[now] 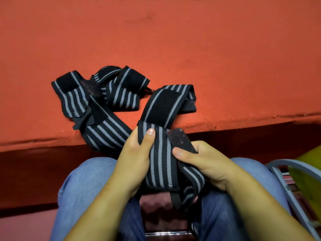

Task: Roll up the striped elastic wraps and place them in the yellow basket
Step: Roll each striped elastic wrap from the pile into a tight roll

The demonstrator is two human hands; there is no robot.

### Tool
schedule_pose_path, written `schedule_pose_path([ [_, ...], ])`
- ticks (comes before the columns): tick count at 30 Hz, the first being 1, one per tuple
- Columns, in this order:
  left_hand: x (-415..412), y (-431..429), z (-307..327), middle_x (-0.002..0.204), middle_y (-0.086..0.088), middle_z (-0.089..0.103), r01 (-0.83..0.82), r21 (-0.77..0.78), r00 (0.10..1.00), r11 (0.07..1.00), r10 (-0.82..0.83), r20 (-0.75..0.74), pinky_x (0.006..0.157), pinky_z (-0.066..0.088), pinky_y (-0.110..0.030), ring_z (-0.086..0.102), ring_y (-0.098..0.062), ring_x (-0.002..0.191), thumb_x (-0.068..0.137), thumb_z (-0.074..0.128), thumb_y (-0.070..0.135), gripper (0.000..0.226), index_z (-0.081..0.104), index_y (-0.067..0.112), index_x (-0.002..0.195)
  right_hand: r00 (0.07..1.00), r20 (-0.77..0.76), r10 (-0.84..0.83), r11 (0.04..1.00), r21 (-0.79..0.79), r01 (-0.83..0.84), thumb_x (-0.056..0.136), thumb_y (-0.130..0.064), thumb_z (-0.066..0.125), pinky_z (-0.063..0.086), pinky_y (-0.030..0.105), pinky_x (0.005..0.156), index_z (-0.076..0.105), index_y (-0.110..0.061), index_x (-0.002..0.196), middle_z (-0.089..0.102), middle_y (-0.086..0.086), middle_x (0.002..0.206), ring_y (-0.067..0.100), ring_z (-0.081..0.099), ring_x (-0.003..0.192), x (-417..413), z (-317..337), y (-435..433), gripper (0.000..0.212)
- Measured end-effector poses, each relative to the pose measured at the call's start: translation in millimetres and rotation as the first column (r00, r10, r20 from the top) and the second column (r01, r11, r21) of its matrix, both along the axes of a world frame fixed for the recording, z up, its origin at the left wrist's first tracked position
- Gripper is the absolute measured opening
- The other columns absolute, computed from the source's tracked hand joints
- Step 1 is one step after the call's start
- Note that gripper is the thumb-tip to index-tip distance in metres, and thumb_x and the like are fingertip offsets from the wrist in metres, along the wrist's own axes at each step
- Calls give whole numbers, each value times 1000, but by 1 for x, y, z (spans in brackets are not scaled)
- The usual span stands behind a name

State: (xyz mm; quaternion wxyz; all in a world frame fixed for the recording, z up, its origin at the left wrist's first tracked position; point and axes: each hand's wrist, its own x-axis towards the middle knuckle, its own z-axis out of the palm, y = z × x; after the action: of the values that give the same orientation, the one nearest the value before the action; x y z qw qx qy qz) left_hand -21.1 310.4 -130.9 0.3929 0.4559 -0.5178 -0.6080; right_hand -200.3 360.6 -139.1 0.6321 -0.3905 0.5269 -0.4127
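A black elastic wrap with grey stripes [160, 164] stretches from the red surface down over my lap. My left hand [133, 157] grips its left edge, thumb on top. My right hand [205, 162] holds its right side, thumb pressed near a dark velcro patch [180, 140]. The wrap's far end with a black velcro strip [161, 105] lies folded on the red surface. More striped wraps [97, 96] lie in a loose tangled heap to the left on that surface. A yellow basket [311, 173] shows at the right edge, partly cut off.
The red ledge [173, 40] fills the upper view; its front edge [243, 124] runs just beyond my hands. My knees in blue jeans [83, 185] sit below. A grey curved frame [288, 164] stands beside the basket on the right.
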Motion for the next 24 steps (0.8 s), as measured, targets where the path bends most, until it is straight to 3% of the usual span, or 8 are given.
schedule_pose_path([
  [6, -3, 1, 3, 101, 13, 77, 3, -72, 1000, 997, -2, 5, 83, 54, -21, 72, 0, 95, 109, 47, 29, 22, 63, 23, 121, 997, 80, -5, 998, -67, 10, 67, -36, 87, 59, 26, 73, 84, -11, 88, 80, 12, 92, 17, 77, 82, -6, 5, 4, 33],
  [9, -1, -5, 3, 90, 12, 71, -127, -92, 992, 988, 124, -28, 66, 52, -11, 65, 5, 74, 108, 46, 9, 27, 57, 25, 127, 954, 300, -4, 994, -101, 36, 50, -44, 101, 61, 28, 69, 84, -11, 87, 79, 11, 87, 18, 77, 76, -14, 11, 6, 53],
  [12, 7, -10, -7, 135, 12, 51, -34, -365, 971, 930, 117, 207, 97, 51, -24, 57, 2, 115, 94, 59, -8, 75, 43, 48, 142, 876, 473, 96, 988, -155, -24, 56, -43, 100, 62, 30, 73, 84, -16, 91, 80, 8, 88, 18, 78, 80, -17, 17, 14, 46],
  [14, 7, -9, -11, 155, 18, 30, 190, -477, 908, 858, 31, 417, 116, 36, -26, 35, 0, 143, 90, 70, -3, 90, 34, 53, 151, 808, 563, 174, 974, -218, -58, 92, -28, 76, 59, 36, 94, 77, -6, 116, 77, 18, 110, 26, 75, 105, -14, 23, 16, 32],
  [16, 2, -10, -12, 163, 26, 9, 353, -453, 837, 819, -60, 543, 122, 21, -26, 13, -1, 151, 90, 76, 4, 101, 22, 59, 155, 780, 622, 70, 954, -271, 130, 112, -5, 33, 40, 47, 116, 48, 16, 141, 57, 37, 138, 43, 56, 134, -24, 24, 16, 39],
  [18, -6, -16, -8, 165, 30, -5, 424, -404, 767, 811, -84, 636, 126, 17, -40, 4, 1, 151, 87, 77, 7, 113, 7, 61, 156, 722, 691, -27, 967, -165, 193, 113, -8, 30, 34, 50, 118, 40, 20, 143, 50, 42, 142, 49, 51, 137, -22, 24, 20, 43],
  [21, -17, -34, 0, 169, 21, -5, 444, -367, 674, 817, -35, 738, 121, 15, -55, 6, -4, 153, 83, 80, 21, 116, -2, 55, 158, 738, 672, -61, 996, -4, 86, 67, -46, 97, 60, 38, 82, 79, 5, 99, 74, 27, 81, 31, 74, 77, -27, 12, 9, 63],
  [24, -26, -59, 5, 170, 9, 11, 437, -480, 644, 761, 108, 758, 120, 25, -55, 18, -17, 154, 85, 79, 28, 105, 8, 51, 159, 755, 560, -342, 933, 106, 344, 24, -56, 106, 54, 30, 61, 68, -8, 51, 47, 3, 35, 16, 49, 37, -33, 16, 8, 66],
])
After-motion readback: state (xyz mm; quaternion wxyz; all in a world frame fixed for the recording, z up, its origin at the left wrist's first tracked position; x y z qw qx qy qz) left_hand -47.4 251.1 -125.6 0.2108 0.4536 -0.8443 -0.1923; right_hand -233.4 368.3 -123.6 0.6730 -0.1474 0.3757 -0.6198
